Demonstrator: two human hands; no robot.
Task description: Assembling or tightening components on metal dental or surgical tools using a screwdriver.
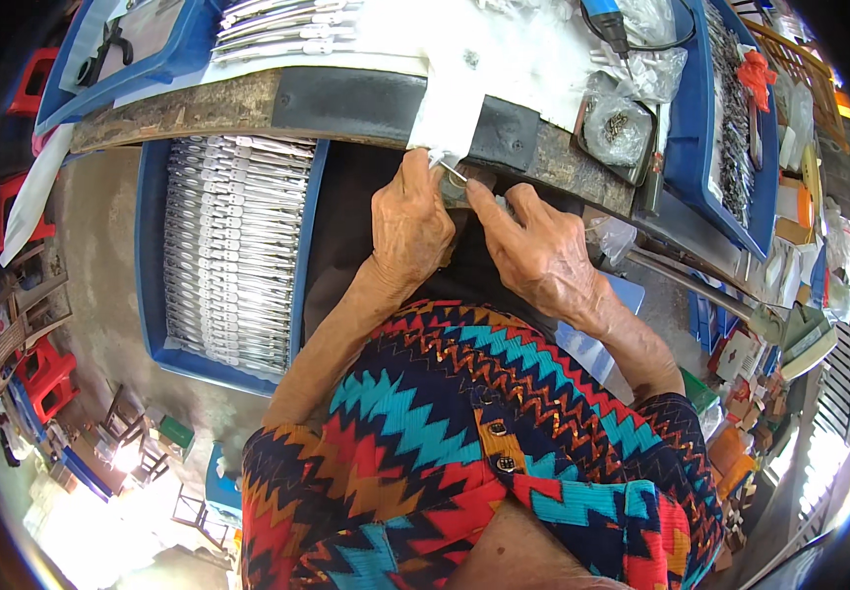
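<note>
My left hand [410,221] is closed in a pinch at the table's front edge, beside the hanging end of a white strip [450,116]. Between my hands runs a thin silver metal piece [454,173]; its near-left end sits in my left fingertips. My right hand [538,241] has its index finger stretched to the other end of this piece, with the remaining fingers curled. The thumb is hidden, and the exact kind of piece is too small to tell. Similar-coloured slim metal pieces [287,28] lie in a row on the white table covering.
A blue crate [152,265] packed with rows of slim metal parts stands at my left. At the right are a blue bin [681,172] of small metal parts, a dark tray [641,162] with a plastic bag, and a blue-handled electric tool [607,22]. Red stools [46,379] stand far left.
</note>
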